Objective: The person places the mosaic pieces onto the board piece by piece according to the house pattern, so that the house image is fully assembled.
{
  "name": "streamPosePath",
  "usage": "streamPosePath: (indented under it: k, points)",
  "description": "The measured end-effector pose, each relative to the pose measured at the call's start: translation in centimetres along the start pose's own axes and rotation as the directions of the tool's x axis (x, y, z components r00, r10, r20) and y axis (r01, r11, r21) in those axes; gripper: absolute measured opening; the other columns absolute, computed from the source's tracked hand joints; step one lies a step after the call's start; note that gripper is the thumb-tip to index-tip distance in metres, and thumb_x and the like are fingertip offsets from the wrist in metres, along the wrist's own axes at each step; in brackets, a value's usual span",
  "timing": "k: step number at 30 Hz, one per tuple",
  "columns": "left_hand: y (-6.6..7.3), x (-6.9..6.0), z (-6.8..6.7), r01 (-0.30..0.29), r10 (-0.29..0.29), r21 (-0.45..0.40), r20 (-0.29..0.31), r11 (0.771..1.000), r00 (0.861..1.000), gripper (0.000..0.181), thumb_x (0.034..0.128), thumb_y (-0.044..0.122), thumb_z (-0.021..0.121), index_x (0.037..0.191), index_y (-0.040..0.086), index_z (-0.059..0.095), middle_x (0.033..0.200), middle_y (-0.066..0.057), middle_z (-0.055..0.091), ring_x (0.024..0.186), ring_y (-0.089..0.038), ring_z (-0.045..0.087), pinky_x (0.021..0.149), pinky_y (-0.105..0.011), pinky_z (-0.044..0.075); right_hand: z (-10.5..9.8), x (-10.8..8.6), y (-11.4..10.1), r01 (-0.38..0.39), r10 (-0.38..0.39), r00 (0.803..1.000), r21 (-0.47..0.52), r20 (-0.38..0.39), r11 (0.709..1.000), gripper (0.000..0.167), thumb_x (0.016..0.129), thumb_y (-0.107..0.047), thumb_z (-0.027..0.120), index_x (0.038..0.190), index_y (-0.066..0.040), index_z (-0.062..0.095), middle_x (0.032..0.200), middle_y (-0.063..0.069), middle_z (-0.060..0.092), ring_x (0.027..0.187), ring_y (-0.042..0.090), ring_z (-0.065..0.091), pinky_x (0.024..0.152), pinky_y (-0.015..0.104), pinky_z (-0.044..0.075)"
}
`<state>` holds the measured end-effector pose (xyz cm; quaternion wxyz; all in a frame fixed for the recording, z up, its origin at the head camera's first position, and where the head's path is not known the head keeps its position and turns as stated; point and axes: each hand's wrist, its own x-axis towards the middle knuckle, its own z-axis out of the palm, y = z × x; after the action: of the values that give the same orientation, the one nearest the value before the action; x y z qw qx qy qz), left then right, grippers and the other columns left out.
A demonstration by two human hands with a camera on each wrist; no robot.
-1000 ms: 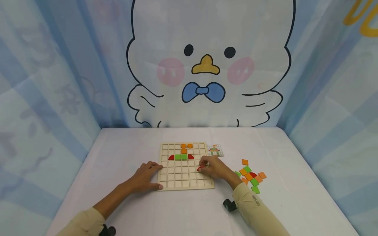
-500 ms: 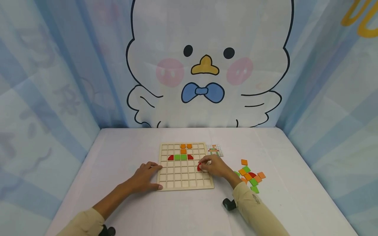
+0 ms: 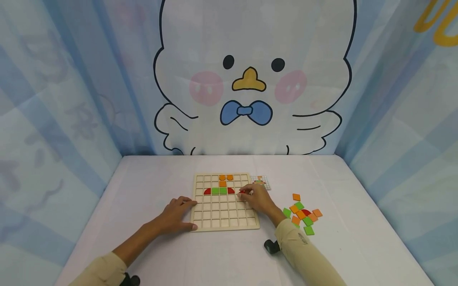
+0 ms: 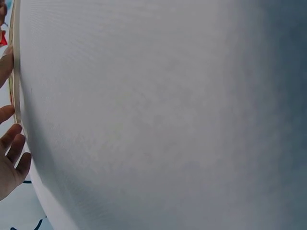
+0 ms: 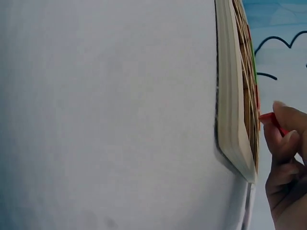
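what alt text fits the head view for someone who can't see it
A right hand pinches a red piece over a wooden grid board, while the left hand touches the board's left edge. Loose orange, green and red tiles lie on the table at right.

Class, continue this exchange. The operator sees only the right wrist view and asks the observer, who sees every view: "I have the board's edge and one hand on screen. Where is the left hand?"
Observer: The left hand rests with its thumb and fingertips at the left edge of the board.
Operator: I see the right hand pinching a red piece. Where are the loose tiles?
Observer: They lie scattered on the table, to the right of the board.
Operator: Anything beside the board's far right corner?
Observer: Yes, a small printed card.
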<state>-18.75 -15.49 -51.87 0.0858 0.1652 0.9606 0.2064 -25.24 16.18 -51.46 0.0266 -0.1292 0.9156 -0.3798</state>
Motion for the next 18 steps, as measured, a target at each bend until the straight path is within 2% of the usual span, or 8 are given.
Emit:
streamPosePath:
  k: [5,11,18]
  points:
    - [0.10,-0.06,-0.08,-0.001,0.001,0.001,0.004,1.000,1.000,0.080,0.0768,0.047,0.084,0.144,0.016,0.054,0.143,-0.010,0.049,0.121,-0.028,0.046,0.102,-0.049,0.043,-0.10,-0.16,-0.46,-0.028,0.029,0.999,-0.035,0.016,0.999,0.019,0.088,-0.017,0.078,0.106,-0.010,0.078,0.089,-0.001,0.070,0.085,0.013,0.056,0.072,0.029,0.046]
    - [0.11,0.01,-0.11,-0.002,0.002,0.001,0.001,1.000,1.000,0.080,0.0766,0.046,0.084,0.144,0.016,0.054,0.142,-0.010,0.049,0.120,-0.027,0.045,0.101,-0.048,0.043,0.00,-0.16,-0.43,-0.045,0.046,0.999,-0.049,0.029,0.998,0.015,0.087,-0.017,0.079,0.101,-0.012,0.078,0.082,-0.001,0.066,0.074,0.014,0.054,0.063,0.028,0.044]
    - [-0.05,0.01,0.05,-0.007,0.006,0.012,0.004,1.000,1.000,0.080,0.0766,0.046,0.084,0.144,0.016,0.054,0.142,-0.011,0.049,0.119,-0.027,0.046,0.100,-0.048,0.044,0.31,-0.34,0.08,-0.071,0.075,0.997,-0.108,0.034,0.992,0.025,0.088,-0.026,0.078,0.110,-0.013,0.075,0.078,-0.003,0.062,0.066,0.012,0.054,0.057,0.026,0.043]
